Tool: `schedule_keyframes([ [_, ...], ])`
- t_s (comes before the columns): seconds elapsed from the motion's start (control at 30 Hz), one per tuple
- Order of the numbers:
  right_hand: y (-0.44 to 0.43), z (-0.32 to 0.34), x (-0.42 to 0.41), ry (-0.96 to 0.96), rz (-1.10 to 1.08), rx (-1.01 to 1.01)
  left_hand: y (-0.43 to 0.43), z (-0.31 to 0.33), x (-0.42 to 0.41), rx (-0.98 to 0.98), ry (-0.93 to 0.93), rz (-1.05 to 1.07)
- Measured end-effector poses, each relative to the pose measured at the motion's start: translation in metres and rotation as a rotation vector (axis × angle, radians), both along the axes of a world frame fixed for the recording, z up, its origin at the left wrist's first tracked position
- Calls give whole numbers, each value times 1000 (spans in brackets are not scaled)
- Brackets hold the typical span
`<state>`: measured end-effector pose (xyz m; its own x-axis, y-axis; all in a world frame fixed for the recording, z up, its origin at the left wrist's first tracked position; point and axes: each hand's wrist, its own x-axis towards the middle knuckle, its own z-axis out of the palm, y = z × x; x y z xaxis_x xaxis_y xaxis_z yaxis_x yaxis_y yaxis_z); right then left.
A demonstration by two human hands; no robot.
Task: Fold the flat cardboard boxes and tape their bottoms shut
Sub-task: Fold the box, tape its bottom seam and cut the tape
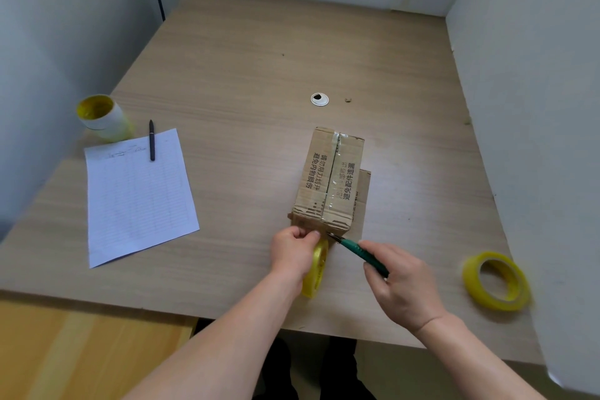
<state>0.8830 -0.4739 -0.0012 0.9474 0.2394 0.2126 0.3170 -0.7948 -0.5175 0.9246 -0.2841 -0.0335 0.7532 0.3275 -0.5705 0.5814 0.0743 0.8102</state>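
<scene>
A small folded cardboard box (328,178) stands on the table with its bottom up, and a strip of clear tape runs along the seam between its flaps. Just in front of the box, my left hand (293,253) grips a yellow tape roll (316,269) on edge, with thumb and fingers pinched at the tape near the box's near edge. My right hand (401,286) holds a green pen (357,252). The pen's tip points at the tape beside my left thumb.
A lined paper sheet (139,198) with a black pen (151,140) lies at the left, with a stack of yellow tape rolls (102,117) behind it. Another yellow tape roll (496,281) lies at the right. A cable grommet (319,99) sits mid-table. White walls enclose three sides.
</scene>
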Motion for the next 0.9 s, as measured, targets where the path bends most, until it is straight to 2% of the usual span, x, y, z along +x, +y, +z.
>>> schedule_keyframes([
  [0.5,-2,-8,7,21,95,-32,1,5,5,36,19,11],
  [0.9,6,1,20,-26,114,-132,-1,15,11,126,65,22],
])
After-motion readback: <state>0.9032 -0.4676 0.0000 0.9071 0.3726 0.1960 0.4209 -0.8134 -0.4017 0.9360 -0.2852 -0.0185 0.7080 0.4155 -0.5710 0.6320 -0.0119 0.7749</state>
